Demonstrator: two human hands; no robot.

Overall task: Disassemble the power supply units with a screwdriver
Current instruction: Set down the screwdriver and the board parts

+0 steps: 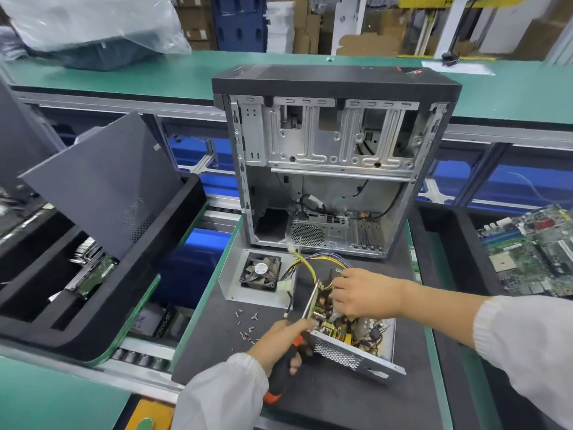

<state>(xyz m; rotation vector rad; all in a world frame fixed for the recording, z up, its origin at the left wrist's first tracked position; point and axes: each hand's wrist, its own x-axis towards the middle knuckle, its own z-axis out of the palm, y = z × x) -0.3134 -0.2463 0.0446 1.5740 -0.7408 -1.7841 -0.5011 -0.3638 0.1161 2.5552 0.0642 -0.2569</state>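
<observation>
Nearest the lens, left hand (280, 342) in a white sleeve, fingers wrapped round the black-and-orange handle of a screwdriver (286, 364); its metal shaft runs up and away toward the top edge of the circuit board (325, 308). Right hand (366, 293) reaches in from the right, fingers curled down onto that board, gripping it along its far side; board stands tilted up on edge out of the power supply casing (350, 355). Casing is an open metal tray with a perforated near wall, lying on the dark mat (325, 395) at centre of the bench, more components visible inside it. Bundle of yellow, purple and black wires (313, 262) loops from the board toward the back-left. Just left of the hands, the detached cover with fan (260, 271) lies flat, fan facing up. Loose screws (246, 327) scattered on the mat between cover and left hand. Behind all this, an opened computer case (335, 159) stands upright, interior bare metal, a few cables low inside. Left of the mat, a black foam tray (155, 274) holds a grey side panel (105, 181) leaning upright and some drives. Far right, a motherboard (533, 252) lies in another black tray.
</observation>
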